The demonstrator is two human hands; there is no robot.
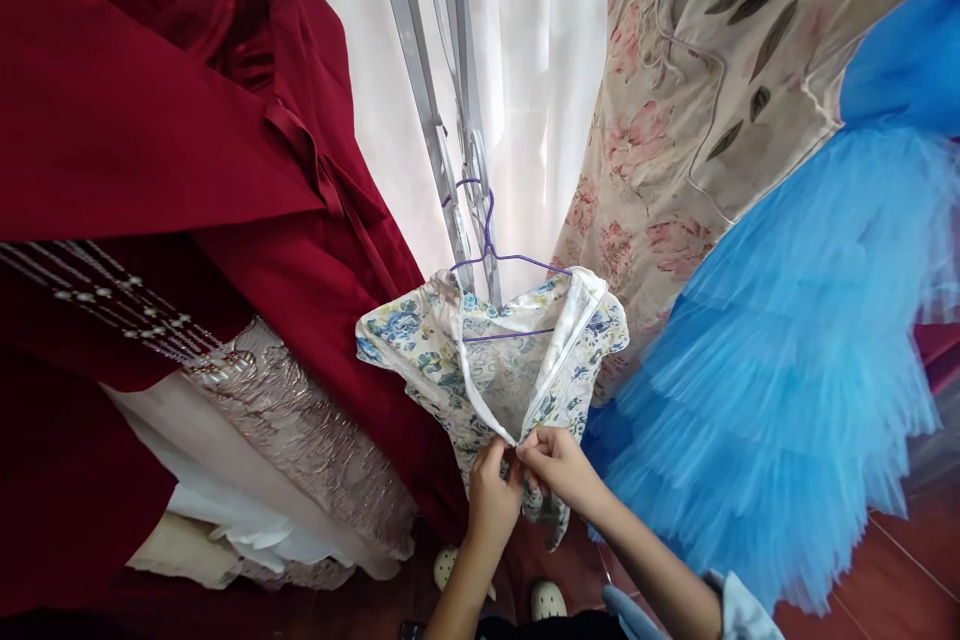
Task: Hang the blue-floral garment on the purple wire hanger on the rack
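Left hand [495, 490], right hand [561, 465], both pinching floral garment [409, 328] (thin cloth, V-split)

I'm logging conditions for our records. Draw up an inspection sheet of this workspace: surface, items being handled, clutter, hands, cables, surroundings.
Surface: red tiled floor below; the handled piece hangs above it.
Job's things: floral garment, neckline open in a V, on a purple hanger beside grey metal bars.
Clutter: dark red garment at left; beige floral garment and blue tiered dress at right.
Grip: left hand and right hand pinch the floral garment at the bottom of the V, close together.
Cables: nothing seen.
Surroundings: white curtain behind; pale shoes below the hands.
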